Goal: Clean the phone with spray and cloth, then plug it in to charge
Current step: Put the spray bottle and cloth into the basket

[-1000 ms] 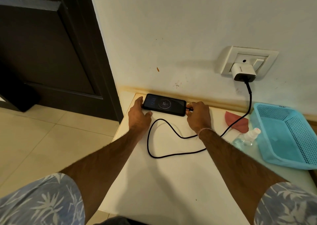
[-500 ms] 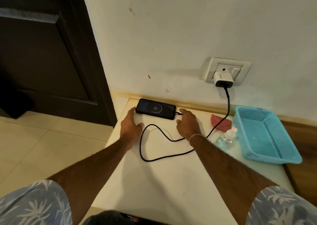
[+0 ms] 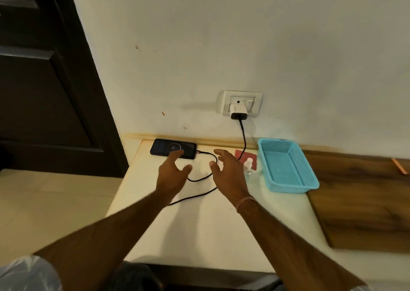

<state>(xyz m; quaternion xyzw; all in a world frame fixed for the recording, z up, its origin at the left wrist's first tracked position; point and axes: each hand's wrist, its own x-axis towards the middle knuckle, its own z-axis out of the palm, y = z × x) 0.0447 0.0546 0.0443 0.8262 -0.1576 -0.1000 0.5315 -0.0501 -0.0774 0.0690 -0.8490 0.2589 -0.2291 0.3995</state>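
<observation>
Glowing with a charging dial whose figures read roughly "27", the phone [image 3: 173,150] lies flat at the back of the white tabletop [image 3: 199,231], against the wall. A black cable [image 3: 200,178] runs from the phone's right end, loops across the tabletop and climbs to a white charger [image 3: 238,112] in the wall socket [image 3: 241,104]; any marking on the charger is too small to read. Both hands are raised with fingers spread, each grip released: the left hand [image 3: 170,175] just in front of the phone, the right hand [image 3: 228,173] to the phone's right. Farther right of the phone sit a red cloth [image 3: 249,157], a clear spray bottle [image 3: 248,167] and a blue basket [image 3: 288,183]. Left of the phone, the tabletop edge drops to tiled floor [image 3: 55,202] beside a dark door [image 3: 44,80].
</observation>
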